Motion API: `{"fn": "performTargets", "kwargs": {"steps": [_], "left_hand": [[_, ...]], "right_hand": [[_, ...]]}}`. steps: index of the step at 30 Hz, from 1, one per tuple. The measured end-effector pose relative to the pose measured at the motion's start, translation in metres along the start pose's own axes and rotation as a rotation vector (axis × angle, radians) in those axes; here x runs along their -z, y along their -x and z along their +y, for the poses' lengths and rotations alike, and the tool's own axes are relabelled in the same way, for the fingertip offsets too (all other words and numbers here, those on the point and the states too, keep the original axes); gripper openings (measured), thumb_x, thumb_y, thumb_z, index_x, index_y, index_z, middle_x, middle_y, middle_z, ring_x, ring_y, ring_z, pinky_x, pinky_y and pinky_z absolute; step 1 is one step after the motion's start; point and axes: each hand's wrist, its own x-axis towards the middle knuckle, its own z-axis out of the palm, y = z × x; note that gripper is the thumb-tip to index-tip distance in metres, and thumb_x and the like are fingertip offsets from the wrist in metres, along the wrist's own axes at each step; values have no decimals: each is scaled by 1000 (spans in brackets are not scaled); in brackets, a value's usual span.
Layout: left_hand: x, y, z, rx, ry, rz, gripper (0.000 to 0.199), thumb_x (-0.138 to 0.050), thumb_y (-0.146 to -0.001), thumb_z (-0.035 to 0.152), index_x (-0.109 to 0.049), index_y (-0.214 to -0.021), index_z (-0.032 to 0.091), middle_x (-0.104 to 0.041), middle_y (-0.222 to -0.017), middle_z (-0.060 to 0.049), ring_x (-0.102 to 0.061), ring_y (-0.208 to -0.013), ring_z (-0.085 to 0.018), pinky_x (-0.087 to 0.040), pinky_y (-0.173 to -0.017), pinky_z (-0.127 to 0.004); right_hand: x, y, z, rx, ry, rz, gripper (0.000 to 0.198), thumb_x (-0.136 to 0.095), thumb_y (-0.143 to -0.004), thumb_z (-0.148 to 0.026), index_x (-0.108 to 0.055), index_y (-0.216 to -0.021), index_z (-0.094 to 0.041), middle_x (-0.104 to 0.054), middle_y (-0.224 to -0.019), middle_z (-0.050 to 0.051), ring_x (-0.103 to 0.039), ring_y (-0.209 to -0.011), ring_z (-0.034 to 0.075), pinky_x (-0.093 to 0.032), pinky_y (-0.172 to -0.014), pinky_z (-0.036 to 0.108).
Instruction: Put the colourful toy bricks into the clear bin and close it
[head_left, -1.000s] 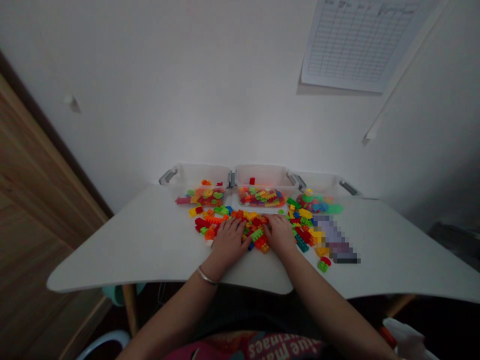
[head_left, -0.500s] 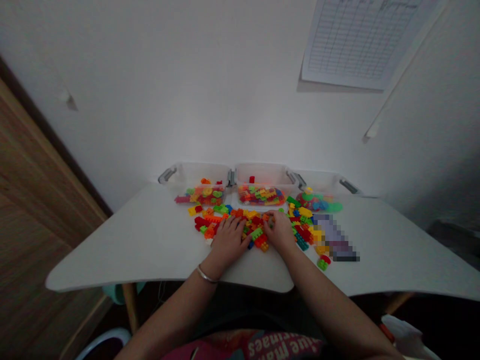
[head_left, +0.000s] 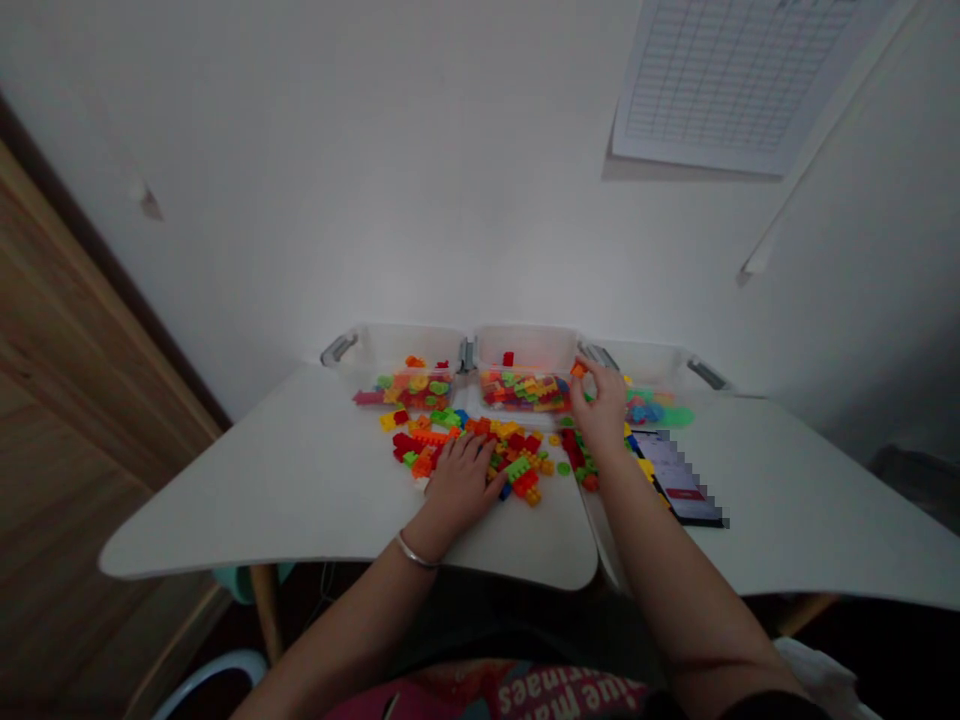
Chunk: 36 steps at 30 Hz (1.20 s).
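Plstc bricks (head_left: 517, 469), 3 plstc bins (head_left: 525, 344), smooth tbl (head_left: 300, 480).

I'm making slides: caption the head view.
Left hand on multicoloured plastic bricks, right hand holding a small orange plastic brick near clear plastic bins.

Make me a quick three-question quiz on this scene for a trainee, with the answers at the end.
1. What does the right hand hold: (a) a blue block, (b) an orange block, (c) a paper sheet?
2. True or false: the left hand rests on the loose blocks.
3. Fill in: ___ clear bins stand in a row by the wall.

Key: 1. b; 2. true; 3. three.
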Motion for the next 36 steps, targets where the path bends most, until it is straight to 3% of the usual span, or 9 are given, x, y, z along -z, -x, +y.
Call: {"fn": "performTargets", "kwargs": {"steps": [7, 25, 31, 36], "left_hand": [[0, 0, 0, -9, 5, 9, 54, -44, -96, 48, -52, -140, 17, -54, -144, -12, -42, -138, -30, -29, -117, -51], [4, 0, 3, -16, -8, 8, 54, -44, -96, 47, -52, -140, 17, -55, -144, -12, -43, -138, -30, -29, -117, -50], [6, 0, 3, -6, -9, -8, 55, -43, -96, 47, -51, -140, 16, -54, -144, -13, -42, -139, -30, -28, -118, -50], [4, 1, 2, -6, -1, 13, 53, -43, -96, 48, -53, -139, 18, -55, -143, -12, -43, -138, -30, -29, -117, -49]], "right_hand": [[-19, -8, 10, -177, 101, -62, 41, -46, -87, -28, -64, -121, -15, -67, -115, 15, -54, -111, 29, -42, -102, 49], [-18, 4, 8, -44, 150, -210, 42, -52, -85, -28, -61, -123, -14, -56, -136, 16, -33, -138, 33, -29, -114, 55], [-2, 3, -12, -57, 38, -156, 39, -52, -85, -29, -62, -122, -18, -58, -133, 15, -43, -131, 31, -32, -112, 54], [12, 37, -29, -28, -78, -218, 34, -49, -87, -27, -64, -117, -20, -67, -117, 12, -57, -113, 27, -42, -103, 47]]}}
